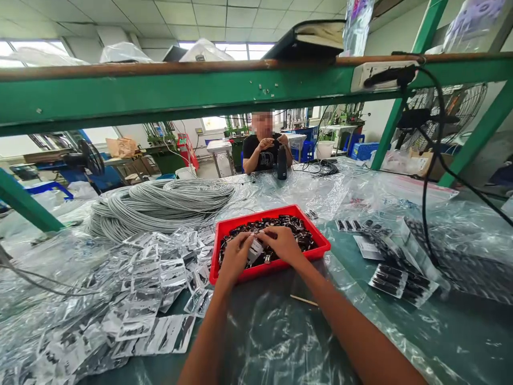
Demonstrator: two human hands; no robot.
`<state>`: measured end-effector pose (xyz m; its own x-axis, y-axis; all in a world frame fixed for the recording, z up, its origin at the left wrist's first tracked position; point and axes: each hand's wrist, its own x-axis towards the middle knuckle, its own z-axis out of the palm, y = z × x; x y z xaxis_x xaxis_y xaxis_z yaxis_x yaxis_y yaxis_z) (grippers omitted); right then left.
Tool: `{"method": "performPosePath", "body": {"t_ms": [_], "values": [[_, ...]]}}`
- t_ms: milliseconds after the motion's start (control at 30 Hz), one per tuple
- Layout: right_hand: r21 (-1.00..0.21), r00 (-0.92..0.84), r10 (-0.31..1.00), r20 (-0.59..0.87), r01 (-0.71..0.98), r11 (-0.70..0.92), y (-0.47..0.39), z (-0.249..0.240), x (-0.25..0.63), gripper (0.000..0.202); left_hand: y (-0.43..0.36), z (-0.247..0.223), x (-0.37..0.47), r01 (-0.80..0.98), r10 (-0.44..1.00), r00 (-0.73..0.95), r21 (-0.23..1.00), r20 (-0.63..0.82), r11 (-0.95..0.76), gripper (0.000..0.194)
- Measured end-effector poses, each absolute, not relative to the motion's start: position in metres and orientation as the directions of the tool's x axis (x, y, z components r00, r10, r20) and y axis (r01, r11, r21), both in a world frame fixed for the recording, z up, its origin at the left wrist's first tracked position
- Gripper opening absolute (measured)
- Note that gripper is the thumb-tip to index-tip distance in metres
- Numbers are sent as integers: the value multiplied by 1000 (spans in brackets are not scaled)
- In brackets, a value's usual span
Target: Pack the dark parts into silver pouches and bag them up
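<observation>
Both of my hands meet over the front half of a red tray (pixel 269 270) filled with small dark parts (pixel 294 227). Between them is a small clear plastic bag (pixel 255 248) with white print. My left hand (pixel 235 254) pinches the bag's left side. With bent fingers, my right hand (pixel 282 243) grips its upper right edge. Whether anything lies inside the bag is too small to tell. Many similar flat packets (pixel 172 272) with dark contents lie in a loose heap left of the tray.
Behind the heap lies a large coil of grey cable (pixel 160 206). Bundled black parts (pixel 401 280) sit at the right, near hanging black cords (pixel 430 214). A green beam (pixel 180 88) crosses above the table. Opposite, a person (pixel 262 147) sits behind a dark bottle (pixel 282 164).
</observation>
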<state>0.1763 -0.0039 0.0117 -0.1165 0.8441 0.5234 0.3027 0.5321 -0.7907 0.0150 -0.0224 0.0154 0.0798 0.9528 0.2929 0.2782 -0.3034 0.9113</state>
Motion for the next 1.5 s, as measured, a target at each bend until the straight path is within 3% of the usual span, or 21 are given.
{"method": "performPosePath", "body": {"t_ms": [167, 300, 400, 533, 667, 833, 900, 967, 1067, 1133, 1233, 1333, 1500], "values": [[-833, -107, 906, 410, 361, 419, 7, 6, 193, 23, -13, 7, 12, 304, 968, -73, 930, 240, -208, 32], [-584, -75, 764, 641, 598, 549, -2, 7, 178, 28, -5, -5, 9, 227, 941, -201, 948, 271, -225, 33], [-479, -177, 722, 669, 640, 601, -15, 3, 155, 29, -7, -9, 16, 158, 917, -275, 954, 289, -253, 35], [-566, -107, 783, 613, 631, 530, -21, 0, 141, 29, -15, -5, 28, 37, 924, -235, 953, 301, -300, 32], [-738, -56, 857, 513, 481, 473, -13, 5, 156, 18, -20, 4, 27, -7, 943, -83, 946, 323, -325, 32], [-765, -125, 870, 476, 429, 480, -3, 5, 172, 21, -19, 6, 18, 198, 924, -177, 932, 340, -305, 27], [-722, -158, 845, 511, 454, 522, -1, 1, 172, 33, -17, 4, 14, 326, 902, -257, 910, 348, -257, 29], [-604, -186, 783, 593, 540, 586, -3, -3, 169, 43, -14, 1, 11, 371, 883, -320, 903, 343, -217, 32], [-409, -210, 689, 694, 672, 617, -10, -5, 159, 46, -12, -1, 9, 302, 882, -353, 931, 311, -208, 39], [-362, -231, 666, 709, 691, 625, -17, -5, 151, 43, -13, -1, 11, 195, 910, -310, 956, 274, -221, 44], [-383, -231, 683, 693, 685, 620, -24, -6, 141, 38, -16, 0, 16, -19, 944, -227, 968, 241, -252, 50], [-477, -168, 722, 671, 649, 593, -23, -7, 137, 33, -18, 0, 21, -143, 947, -202, 949, 250, -281, 49], [-714, -101, 819, 564, 439, 546, -14, -5, 144, 19, -17, 9, 11, -39, 958, -67, 959, 279, -282, 51]]}}
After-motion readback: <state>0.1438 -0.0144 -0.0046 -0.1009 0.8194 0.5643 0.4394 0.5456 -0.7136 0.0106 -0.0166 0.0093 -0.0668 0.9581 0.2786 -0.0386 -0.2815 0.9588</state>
